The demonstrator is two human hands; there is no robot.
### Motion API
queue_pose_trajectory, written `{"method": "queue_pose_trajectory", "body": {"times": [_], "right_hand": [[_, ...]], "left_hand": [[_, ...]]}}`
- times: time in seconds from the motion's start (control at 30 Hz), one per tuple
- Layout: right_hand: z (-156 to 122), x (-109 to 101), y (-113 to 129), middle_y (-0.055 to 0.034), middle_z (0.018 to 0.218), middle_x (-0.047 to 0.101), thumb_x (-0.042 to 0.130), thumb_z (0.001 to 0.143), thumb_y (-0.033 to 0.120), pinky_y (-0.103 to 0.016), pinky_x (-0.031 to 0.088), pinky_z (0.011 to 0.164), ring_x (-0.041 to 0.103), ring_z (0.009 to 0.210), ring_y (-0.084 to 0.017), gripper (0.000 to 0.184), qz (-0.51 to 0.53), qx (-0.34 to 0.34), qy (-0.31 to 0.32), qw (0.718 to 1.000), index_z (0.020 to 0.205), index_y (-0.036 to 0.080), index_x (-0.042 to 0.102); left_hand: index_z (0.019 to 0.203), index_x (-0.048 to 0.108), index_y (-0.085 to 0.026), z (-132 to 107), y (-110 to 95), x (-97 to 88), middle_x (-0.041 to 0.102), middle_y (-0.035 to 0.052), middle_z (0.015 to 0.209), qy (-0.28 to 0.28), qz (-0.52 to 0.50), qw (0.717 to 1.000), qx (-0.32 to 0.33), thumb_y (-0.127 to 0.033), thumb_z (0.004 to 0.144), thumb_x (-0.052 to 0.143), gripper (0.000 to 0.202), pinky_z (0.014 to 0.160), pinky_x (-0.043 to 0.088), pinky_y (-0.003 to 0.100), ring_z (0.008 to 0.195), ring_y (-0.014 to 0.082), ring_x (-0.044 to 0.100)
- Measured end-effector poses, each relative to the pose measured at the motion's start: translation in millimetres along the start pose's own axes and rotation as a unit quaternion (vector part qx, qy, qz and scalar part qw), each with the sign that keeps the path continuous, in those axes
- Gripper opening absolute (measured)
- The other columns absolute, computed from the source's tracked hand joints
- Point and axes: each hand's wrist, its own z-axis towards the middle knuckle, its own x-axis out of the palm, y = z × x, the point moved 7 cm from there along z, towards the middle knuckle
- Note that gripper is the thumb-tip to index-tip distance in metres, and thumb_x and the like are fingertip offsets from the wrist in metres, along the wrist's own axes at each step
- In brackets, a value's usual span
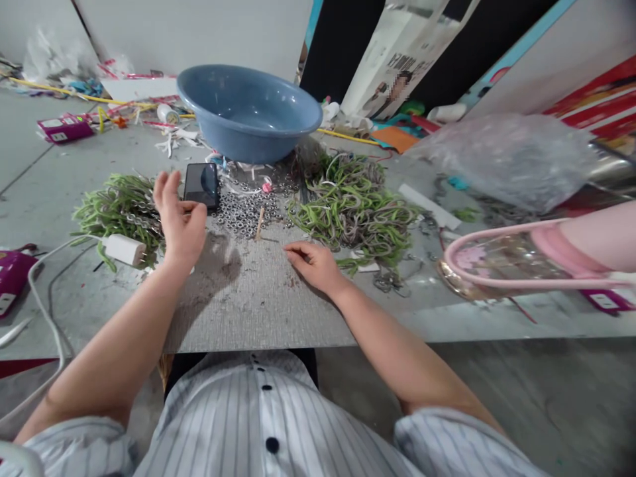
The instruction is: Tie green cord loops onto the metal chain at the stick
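Note:
My left hand (181, 222) is raised above the table, between a green bundle of cords (112, 202) and a dark phone (201, 185). Two of its fingers stretch upward, while the thumb and forefinger are bent close together; I make out nothing in it. My right hand (315, 265) rests low over the table with thumb and fingers pinched; whatever they hold, if anything, is too small to name. Between the hands a thin wooden stick (260, 223) stands upright at the edge of a spread of small metal rings (241, 212). Tangled green and grey cords (352, 212) lie beyond my right hand.
A blue basin (253, 139) stands at the back. A white charger plug (124, 250) with its cable lies left, near purple boxes (64, 128). At right are a pink-trimmed clear bag (507, 258), a white strip (430, 207) and clear plastic wrap (507, 156).

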Motion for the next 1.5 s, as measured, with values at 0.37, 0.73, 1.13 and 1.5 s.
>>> {"method": "queue_pose_trajectory", "body": {"times": [0.37,0.73,1.13,1.5], "right_hand": [[1.2,-97.4,-22.8,-0.0064,0.084,0.073,0.057,0.082,0.029,-0.032,0.048,0.066,0.062,0.067,-0.017,0.021,-0.12,0.092,-0.079,0.985,0.094,0.02,0.072],[-15.6,-80.8,-38.6,-0.0064,0.081,0.07,0.058,0.078,0.016,-0.035,0.047,0.073,0.06,0.079,-0.021,0.016,-0.377,0.022,0.102,0.92,0.067,0.022,0.067],[43.8,-28.0,40.6,0.0002,0.073,0.065,0.066,0.077,0.038,-0.029,0.05,0.066,0.058,0.063,-0.011,0.02,0.246,0.055,0.034,0.967,0.081,0.02,0.06],[36.1,-2.7,12.6,-0.0004,0.078,0.07,0.07,0.07,0.04,-0.032,0.053,0.074,0.061,0.07,-0.013,0.024,0.281,0.085,0.0,0.956,0.084,0.02,0.07]], "left_hand": [[0.109,0.063,-0.021,-36.6,-48.0,31.3,0.051,0.0125,0.135,0.136,0.114,0.978,0.11,-0.024,0.079,0.057,0.031,0.055,0.043,0.024,0.063,0.0077,0.054],[0.105,0.065,-0.015,-83.0,-59.7,42.6,0.056,0.0143,0.129,0.309,0.109,0.944,0.023,-0.034,0.081,0.057,0.031,0.064,0.05,0.027,0.067,0.0092,0.058],[0.123,0.054,-0.019,-68.2,-33.9,95.1,0.056,0.0119,0.132,0.37,-0.179,0.894,-0.178,-0.007,0.065,0.057,0.06,0.052,0.049,0.024,0.058,0.0068,0.062],[0.079,0.061,-0.013,-65.6,6.7,105.6,0.059,-0.001,0.061,0.308,-0.13,0.921,-0.202,-0.011,0.079,0.059,0.002,0.05,0.047,0.023,0.047,0.0083,0.057]]}}
